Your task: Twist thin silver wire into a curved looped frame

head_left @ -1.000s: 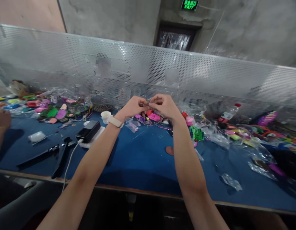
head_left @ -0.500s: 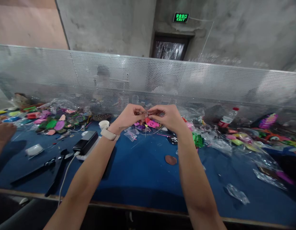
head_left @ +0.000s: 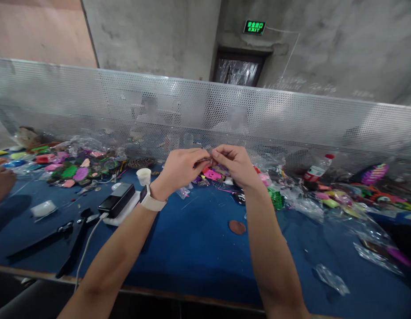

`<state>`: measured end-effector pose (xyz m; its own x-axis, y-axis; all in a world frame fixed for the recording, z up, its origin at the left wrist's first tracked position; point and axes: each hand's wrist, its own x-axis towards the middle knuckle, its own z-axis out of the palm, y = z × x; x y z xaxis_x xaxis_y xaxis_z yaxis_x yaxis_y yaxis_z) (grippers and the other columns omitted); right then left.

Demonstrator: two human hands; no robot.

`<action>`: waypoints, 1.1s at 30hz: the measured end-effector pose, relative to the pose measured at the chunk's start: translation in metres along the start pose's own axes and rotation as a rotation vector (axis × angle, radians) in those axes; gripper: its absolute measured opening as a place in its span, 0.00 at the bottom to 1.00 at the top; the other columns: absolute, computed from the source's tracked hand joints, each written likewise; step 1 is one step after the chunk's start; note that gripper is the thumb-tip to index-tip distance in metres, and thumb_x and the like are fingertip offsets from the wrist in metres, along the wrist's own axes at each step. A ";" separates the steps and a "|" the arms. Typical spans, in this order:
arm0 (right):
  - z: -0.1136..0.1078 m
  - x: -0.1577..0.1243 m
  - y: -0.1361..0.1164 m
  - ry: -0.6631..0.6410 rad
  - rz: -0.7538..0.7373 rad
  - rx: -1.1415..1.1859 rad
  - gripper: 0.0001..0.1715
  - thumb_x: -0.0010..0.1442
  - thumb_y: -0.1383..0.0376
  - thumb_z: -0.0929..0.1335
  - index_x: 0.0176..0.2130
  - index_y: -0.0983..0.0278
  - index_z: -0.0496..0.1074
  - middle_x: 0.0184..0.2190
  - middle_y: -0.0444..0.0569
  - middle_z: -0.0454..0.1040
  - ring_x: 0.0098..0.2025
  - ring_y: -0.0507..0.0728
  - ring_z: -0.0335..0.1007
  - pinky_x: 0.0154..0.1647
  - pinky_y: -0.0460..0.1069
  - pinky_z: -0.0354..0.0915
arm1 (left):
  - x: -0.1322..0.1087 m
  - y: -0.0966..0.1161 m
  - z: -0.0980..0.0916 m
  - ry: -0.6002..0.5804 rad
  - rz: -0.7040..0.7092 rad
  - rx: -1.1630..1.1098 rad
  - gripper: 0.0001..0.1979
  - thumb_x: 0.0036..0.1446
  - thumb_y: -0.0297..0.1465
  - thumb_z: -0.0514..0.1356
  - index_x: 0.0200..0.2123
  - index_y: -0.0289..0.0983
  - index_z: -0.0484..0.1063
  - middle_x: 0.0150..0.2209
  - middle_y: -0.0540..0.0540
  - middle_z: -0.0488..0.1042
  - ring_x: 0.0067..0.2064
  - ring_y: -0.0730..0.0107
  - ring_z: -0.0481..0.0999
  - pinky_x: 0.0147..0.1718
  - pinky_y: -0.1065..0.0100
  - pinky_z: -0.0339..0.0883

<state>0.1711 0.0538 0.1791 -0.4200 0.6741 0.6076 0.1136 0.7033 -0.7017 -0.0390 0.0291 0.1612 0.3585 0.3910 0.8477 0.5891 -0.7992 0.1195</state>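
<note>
Raised over the far middle of the blue table (head_left: 192, 248), my left hand (head_left: 185, 167) and my right hand (head_left: 232, 164) meet at the fingertips. Both are closed in a pinch around something small and thin that I cannot make out. A pale watch (head_left: 151, 199) circles my left wrist. Behind and below the fingers lies a pink felt-like piece (head_left: 213, 174) among other colourful scraps. A round brown disc (head_left: 237, 227) rests flat on the table, left of my right forearm.
A white paper cup (head_left: 144, 176), a black power bank (head_left: 117, 199) with a white cable, and black straps (head_left: 72, 248) lie to the left. Colourful piles, plastic bags and a red-capped bottle (head_left: 320, 168) line the perforated metal screen (head_left: 292, 115). Another person's hand (head_left: 2, 181) shows far left.
My left hand has turned, its back now more toward me and the watch face showing. My right fingers have shifted slightly right. The whole view has moved a little.
</note>
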 end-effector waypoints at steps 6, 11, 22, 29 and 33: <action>0.007 0.005 0.016 0.213 -0.171 -0.144 0.13 0.68 0.52 0.77 0.44 0.58 0.80 0.35 0.47 0.83 0.38 0.57 0.81 0.41 0.54 0.77 | 0.002 -0.008 0.012 0.031 -0.198 -0.270 0.05 0.67 0.30 0.65 0.36 0.38 0.79 0.27 0.51 0.78 0.28 0.72 0.74 0.30 0.68 0.65; 0.005 0.001 0.018 0.192 -0.392 -0.446 0.08 0.73 0.62 0.72 0.48 0.53 0.84 0.43 0.47 0.86 0.45 0.60 0.84 0.49 0.58 0.80 | 0.004 -0.017 0.013 -0.028 -0.324 -0.595 0.05 0.67 0.32 0.65 0.37 0.37 0.79 0.25 0.49 0.78 0.27 0.71 0.76 0.27 0.69 0.68; 0.011 0.000 0.016 0.204 -0.377 -0.477 0.10 0.73 0.67 0.70 0.44 0.56 0.83 0.45 0.48 0.85 0.47 0.59 0.82 0.49 0.57 0.78 | 0.000 -0.017 0.004 -0.032 -0.195 -0.279 0.06 0.70 0.31 0.64 0.38 0.39 0.81 0.28 0.50 0.80 0.27 0.72 0.73 0.30 0.68 0.65; 0.014 0.006 0.039 0.055 -0.057 -0.125 0.15 0.70 0.50 0.74 0.41 0.59 0.82 0.55 0.55 0.82 0.54 0.61 0.80 0.53 0.57 0.78 | -0.003 -0.024 -0.006 -0.131 0.031 0.241 0.14 0.76 0.30 0.56 0.40 0.38 0.81 0.38 0.45 0.84 0.37 0.66 0.80 0.34 0.67 0.66; 0.010 0.005 0.041 -0.077 0.050 -0.054 0.23 0.68 0.43 0.74 0.39 0.59 0.83 0.65 0.57 0.76 0.67 0.64 0.73 0.64 0.61 0.73 | -0.003 -0.028 -0.008 -0.225 0.111 0.290 0.16 0.76 0.27 0.55 0.38 0.38 0.80 0.35 0.45 0.82 0.34 0.66 0.78 0.33 0.66 0.65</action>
<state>0.1644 0.0841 0.1498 -0.4805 0.6905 0.5407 0.1838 0.6821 -0.7078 -0.0625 0.0470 0.1592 0.5628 0.4256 0.7086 0.7068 -0.6923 -0.1456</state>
